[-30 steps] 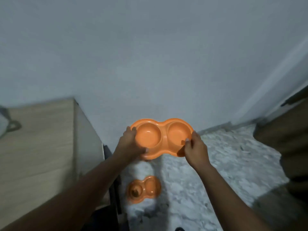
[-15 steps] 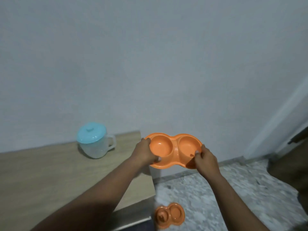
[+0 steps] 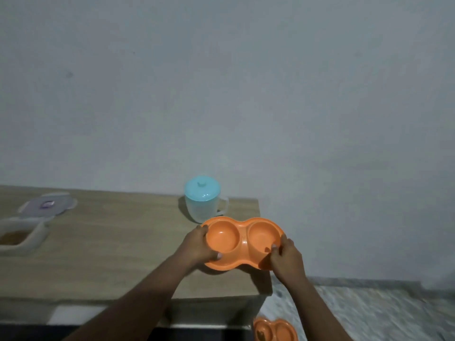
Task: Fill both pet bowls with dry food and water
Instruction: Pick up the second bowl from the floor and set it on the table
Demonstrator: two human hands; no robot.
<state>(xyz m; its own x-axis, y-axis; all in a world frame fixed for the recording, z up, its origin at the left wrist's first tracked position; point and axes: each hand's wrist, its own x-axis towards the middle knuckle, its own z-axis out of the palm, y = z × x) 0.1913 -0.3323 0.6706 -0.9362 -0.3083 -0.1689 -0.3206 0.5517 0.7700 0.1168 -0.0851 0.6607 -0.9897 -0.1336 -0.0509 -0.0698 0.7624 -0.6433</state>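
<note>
Double bowl held at both ends, right over the table corner

Head cam: left hand (image 3: 200, 244) and right hand (image 3: 285, 257) each have their fingers (image 3: 275, 247) clamped on the rim of the empty orange double bowl (image 3: 242, 242), just in front of the blue-lidded jug (image 3: 203, 201). It looks like light, stiff plastic, probably a bit slick, so pinching the rim at both ends seems best. A second bowl (image 3: 275, 331) sits on the floor.
</note>
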